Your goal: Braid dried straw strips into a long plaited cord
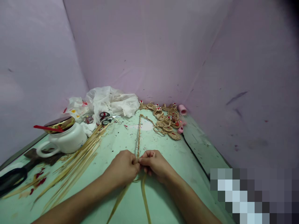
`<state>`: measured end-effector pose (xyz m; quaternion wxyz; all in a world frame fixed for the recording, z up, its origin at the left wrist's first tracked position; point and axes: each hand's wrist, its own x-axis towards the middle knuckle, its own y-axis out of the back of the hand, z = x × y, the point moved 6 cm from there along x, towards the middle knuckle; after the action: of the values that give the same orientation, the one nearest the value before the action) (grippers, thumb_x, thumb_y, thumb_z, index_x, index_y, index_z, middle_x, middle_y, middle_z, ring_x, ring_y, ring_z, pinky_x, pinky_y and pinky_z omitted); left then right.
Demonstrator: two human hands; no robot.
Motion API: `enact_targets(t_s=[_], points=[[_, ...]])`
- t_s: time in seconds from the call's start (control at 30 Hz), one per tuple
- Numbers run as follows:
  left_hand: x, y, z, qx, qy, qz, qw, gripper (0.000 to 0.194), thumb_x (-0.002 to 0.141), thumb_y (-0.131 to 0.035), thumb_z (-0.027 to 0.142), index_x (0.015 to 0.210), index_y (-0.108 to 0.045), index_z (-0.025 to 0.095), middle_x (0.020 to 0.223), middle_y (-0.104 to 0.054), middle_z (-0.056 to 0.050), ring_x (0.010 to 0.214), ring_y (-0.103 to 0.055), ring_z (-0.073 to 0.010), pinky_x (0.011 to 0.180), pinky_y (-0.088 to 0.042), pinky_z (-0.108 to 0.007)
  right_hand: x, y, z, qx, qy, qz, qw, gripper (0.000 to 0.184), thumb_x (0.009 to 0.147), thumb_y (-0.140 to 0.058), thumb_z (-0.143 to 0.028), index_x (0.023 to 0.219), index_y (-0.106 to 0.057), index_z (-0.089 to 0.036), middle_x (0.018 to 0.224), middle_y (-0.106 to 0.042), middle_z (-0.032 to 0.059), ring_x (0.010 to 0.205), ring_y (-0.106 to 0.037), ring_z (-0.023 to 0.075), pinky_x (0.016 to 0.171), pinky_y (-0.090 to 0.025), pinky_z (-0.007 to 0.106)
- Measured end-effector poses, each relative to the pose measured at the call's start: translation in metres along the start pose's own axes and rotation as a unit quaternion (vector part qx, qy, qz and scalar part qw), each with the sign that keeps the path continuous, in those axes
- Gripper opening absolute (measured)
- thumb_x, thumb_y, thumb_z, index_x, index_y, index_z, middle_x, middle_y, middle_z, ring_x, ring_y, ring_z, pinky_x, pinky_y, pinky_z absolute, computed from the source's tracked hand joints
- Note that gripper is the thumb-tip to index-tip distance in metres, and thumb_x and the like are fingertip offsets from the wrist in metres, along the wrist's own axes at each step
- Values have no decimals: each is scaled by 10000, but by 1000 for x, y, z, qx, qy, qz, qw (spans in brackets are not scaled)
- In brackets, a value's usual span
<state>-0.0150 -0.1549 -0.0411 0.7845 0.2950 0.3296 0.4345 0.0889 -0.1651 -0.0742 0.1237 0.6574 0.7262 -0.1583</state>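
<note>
A thin straw braid [139, 133] runs up the middle of the table, then bends right toward a pile of coiled braided pieces. Its near end is pinched between my left hand [126, 165] and my right hand [155, 165], whose fingertips meet there. Both hands are closed, with the thumbs close together. Below them, loose flat straw strands [145, 196] trail toward the front edge, spread to either side. My fingers hide the exact point where the strands cross.
Left lie a bundle of dry straw strips [81, 158], a white mug [68, 138] with a gold lid [59, 124], black-handled scissors [14, 180], smaller scissors [106, 118] and a white plastic bag [114, 101]. Coiled straw pieces [167, 124], a pink spool [182, 109] and a black cable [195, 155] lie right.
</note>
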Motion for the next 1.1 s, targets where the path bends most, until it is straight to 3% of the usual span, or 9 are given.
enact_targets(t_s=[0.13,0.3,0.4,0.5,0.6,0.67,0.77,0.93,1.1], points=[[-13,-6,15,113,-43,61,991,263,713,-395,260,655,-634,165,628,-596,-78,559,-505,-160,527,-299,-246,0,-1,0,-4,0,12,1000,70,561,-523,-142,508,-477,-148,329,-458,-52,276,-349,43,297,-239,161],[-19,-10,24,218,-62,40,973,336,758,-333,258,814,-651,165,736,-633,-132,642,-569,-227,593,-362,-307,1,-1,3,-29,-12,7,1000,39,541,-504,-103,519,-522,-130,345,-457,-49,297,-363,43,305,-242,160],[-13,-2,23,144,-96,8,985,270,717,-411,283,714,-648,154,662,-620,-85,602,-554,-193,561,-366,-274,2,0,2,-27,-18,-5,999,34,524,-517,-93,525,-534,-123,351,-451,-54,302,-348,38,308,-234,163],[-1,13,7,-63,-19,9,998,214,660,-472,268,709,-627,128,506,-546,-13,447,-474,-112,451,-332,-214,1,0,0,2,-22,-24,999,25,518,-544,-110,541,-536,-116,409,-512,-32,320,-353,32,318,-235,166],[7,10,-11,-253,108,-30,961,291,621,-479,236,851,-601,106,419,-483,32,300,-344,-70,332,-242,-189,0,0,-1,19,-24,-45,998,75,514,-570,-138,576,-541,-109,484,-567,-6,339,-359,26,328,-237,163],[8,-3,-10,-322,116,-106,934,230,570,-492,215,731,-602,92,443,-512,5,290,-356,-67,297,-213,-182,0,1,-1,24,-26,-48,998,112,506,-584,-149,601,-536,-114,473,-559,-13,345,-371,31,336,-239,161],[9,-13,-9,-333,107,-132,928,112,526,-493,204,527,-546,106,439,-512,-13,307,-403,-78,285,-218,-178,2,1,0,10,-19,-51,998,134,502,-573,-137,622,-514,-129,462,-549,-25,348,-376,37,346,-244,165],[13,-12,-14,-261,99,-65,958,107,502,-453,154,406,-407,158,298,-285,72,270,-209,-38,302,-105,-188,3,4,-3,-125,47,-33,990,86,522,-522,-114,600,-510,-148,446,-506,-38,377,-406,58,384,-286,180],[16,-12,-14,-209,63,-12,976,146,476,-447,100,375,-355,151,329,-215,81,351,-163,-21,350,-86,-193,-9,12,-15,-348,83,58,932,80,560,-536,-212,541,-577,-147,478,-531,3,439,-420,81,407,-274,194]])
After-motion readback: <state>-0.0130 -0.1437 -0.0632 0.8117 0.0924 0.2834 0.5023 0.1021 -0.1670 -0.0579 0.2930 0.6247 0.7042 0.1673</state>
